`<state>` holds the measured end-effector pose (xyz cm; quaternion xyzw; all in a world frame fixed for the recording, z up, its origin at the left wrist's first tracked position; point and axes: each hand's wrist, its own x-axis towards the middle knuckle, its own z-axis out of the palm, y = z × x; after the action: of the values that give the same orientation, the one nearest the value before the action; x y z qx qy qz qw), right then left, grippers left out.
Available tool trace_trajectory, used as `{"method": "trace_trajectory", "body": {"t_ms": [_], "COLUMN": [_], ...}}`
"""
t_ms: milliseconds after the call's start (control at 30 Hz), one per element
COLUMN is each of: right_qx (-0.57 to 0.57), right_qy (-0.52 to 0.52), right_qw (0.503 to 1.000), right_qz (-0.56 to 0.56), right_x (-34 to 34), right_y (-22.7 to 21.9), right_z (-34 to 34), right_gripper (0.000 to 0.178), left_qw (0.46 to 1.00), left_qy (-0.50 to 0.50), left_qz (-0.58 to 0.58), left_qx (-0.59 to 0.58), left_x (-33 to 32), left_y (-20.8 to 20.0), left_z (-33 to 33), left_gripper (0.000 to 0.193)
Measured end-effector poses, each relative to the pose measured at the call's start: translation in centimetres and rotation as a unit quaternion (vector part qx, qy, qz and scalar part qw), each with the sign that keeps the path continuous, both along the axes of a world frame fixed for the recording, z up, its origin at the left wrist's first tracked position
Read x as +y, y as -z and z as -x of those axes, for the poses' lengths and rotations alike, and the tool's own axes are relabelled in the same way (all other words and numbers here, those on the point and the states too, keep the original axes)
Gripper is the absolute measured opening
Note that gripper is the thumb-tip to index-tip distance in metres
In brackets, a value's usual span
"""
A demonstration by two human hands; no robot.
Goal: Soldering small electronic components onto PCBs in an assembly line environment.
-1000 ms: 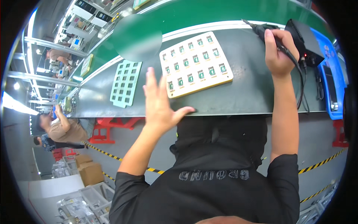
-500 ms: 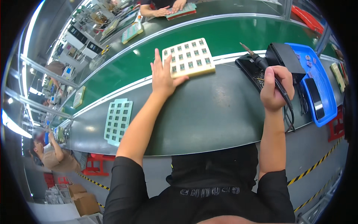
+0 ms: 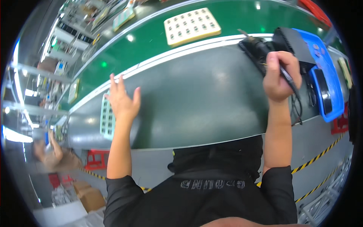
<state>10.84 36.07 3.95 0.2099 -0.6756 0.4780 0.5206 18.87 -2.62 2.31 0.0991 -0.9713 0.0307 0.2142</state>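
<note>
My right hand (image 3: 281,76) is closed round the handle of a black soldering iron (image 3: 261,48), its tip pointing up and to the left over a black stand (image 3: 249,53). On the left, my left hand (image 3: 124,101) is open with fingers spread, over the right side of a mint-green tray (image 3: 107,123) with rows of square cutouts. The hand hides part of that tray, and whether it touches it I cannot tell. A cream tray (image 3: 193,26) with rows of small dark parts lies on the green belt at the far side, away from both hands.
Behind the stand sits a black box-shaped unit (image 3: 293,45). A blue bin (image 3: 336,104) at the right holds a dark phone-like slab (image 3: 322,89) and small pinkish pieces. A metal rail (image 3: 151,68) divides the dark worktop (image 3: 196,98) from the belt. Another person (image 3: 58,155) is at the far left.
My left hand has left the cream tray and moved left and nearer, to the mint-green tray. The cream tray now lies fully on the belt. My right hand keeps hold of the soldering iron.
</note>
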Motion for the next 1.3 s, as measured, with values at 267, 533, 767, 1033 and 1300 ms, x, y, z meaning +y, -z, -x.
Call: {"method": "trace_trajectory", "body": {"t_ms": [267,533,767,1033,1300], "right_qx": [-0.009,0.002,-0.038,-0.143,-0.155], "right_qy": [-0.040,-0.044,-0.074,0.047,0.072], "right_qw": [0.999,0.999,0.973,0.962,0.980], "right_qz": [0.000,-0.005,0.217,0.229,0.098], "right_x": [-0.8,-0.2,6.9,11.2,8.4], "right_y": [0.8,1.5,0.6,0.8,2.5], "right_z": [0.0,-0.4,0.1,-2.3,0.7], "right_gripper": [0.005,0.006,0.006,0.011,0.015], "left_qw": [0.939,0.899,0.904,0.856,0.972], "left_qy": [-0.276,-0.394,-0.396,-0.483,-0.179], "left_qz": [-0.166,-0.126,-0.110,-0.140,-0.150], "left_qx": [-0.120,-0.147,-0.119,-0.121,-0.023], "left_x": [-11.5,-13.2,-18.3,-20.1,-16.7], "left_y": [3.4,3.7,5.6,6.6,3.8], "left_z": [-12.7,-10.5,-10.9,-9.5,-10.7], "left_gripper": [0.094,0.103,0.100,0.111,0.060]}}
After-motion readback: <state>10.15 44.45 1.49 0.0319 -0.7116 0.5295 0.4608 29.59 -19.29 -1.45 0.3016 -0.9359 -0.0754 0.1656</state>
